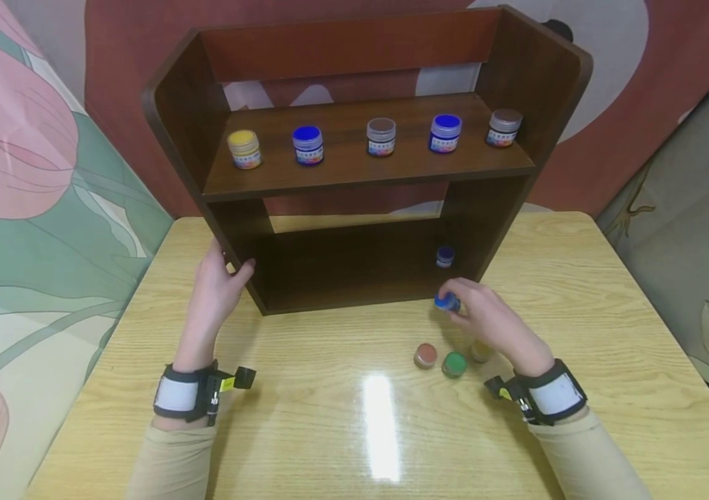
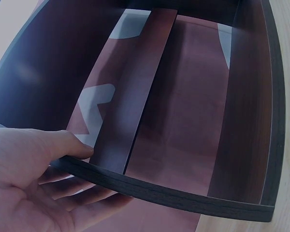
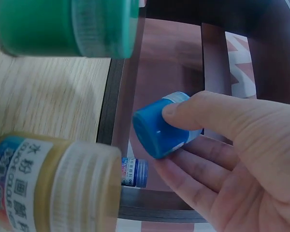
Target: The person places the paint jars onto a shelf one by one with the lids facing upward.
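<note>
My right hand (image 1: 494, 316) pinches a blue paint jar (image 3: 166, 125) between thumb and fingers, just in front of the lower shelf's right end. A dark blue jar (image 1: 445, 256) stands on that lower shelf, close behind it. My left hand (image 1: 219, 285) grips the left side panel of the dark brown wooden rack (image 1: 354, 184), thumb on the inner face and fingers outside (image 2: 43, 169). By my right hand on the table are a reddish-brown jar (image 1: 426, 355), a green jar (image 1: 454, 364) and a yellowish jar (image 3: 58, 188), partly hidden by the hand in the head view.
The upper shelf carries a row of jars: yellow (image 1: 244, 149), blue (image 1: 308, 145), brown-lidded (image 1: 381, 137), blue (image 1: 445, 133) and brown-lidded (image 1: 504, 128). The rack stands on a light wooden table (image 1: 304, 410), before a patterned wall covering (image 1: 129, 90).
</note>
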Action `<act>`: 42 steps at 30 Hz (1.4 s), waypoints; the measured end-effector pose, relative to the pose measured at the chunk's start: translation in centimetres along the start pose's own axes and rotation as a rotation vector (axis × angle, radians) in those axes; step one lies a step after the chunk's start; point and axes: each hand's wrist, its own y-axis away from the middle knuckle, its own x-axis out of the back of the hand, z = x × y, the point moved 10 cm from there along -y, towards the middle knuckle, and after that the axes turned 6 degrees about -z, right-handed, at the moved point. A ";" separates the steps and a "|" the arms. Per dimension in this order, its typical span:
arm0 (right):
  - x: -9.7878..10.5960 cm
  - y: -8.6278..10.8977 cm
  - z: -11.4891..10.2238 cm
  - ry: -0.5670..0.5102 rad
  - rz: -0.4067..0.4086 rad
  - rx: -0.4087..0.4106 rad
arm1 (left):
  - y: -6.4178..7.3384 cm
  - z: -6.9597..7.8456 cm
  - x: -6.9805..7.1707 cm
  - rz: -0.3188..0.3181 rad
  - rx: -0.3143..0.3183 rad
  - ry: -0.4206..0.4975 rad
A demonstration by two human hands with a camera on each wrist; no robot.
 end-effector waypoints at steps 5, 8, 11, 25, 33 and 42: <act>-0.3 0.0 0.0 0.000 0.008 0.048 | 0.0 0.0 0.0 -0.001 0.000 0.004; -0.6 -0.1 -0.1 0.019 0.007 0.088 | 0.0 0.0 0.0 -0.001 0.000 0.009; -1.0 -0.1 0.2 0.031 -0.010 0.097 | 0.0 0.0 0.0 -0.001 0.001 0.010; -2.0 -0.3 0.9 0.034 -0.067 0.079 | -0.1 0.1 0.1 0.008 -0.013 -0.001; -2.2 -0.1 1.1 0.024 -0.077 0.073 | 0.1 -0.2 -0.1 0.003 0.000 -0.007; -2.3 -0.2 1.1 0.025 -0.079 0.061 | 0.0 -0.1 0.0 0.006 0.001 -0.011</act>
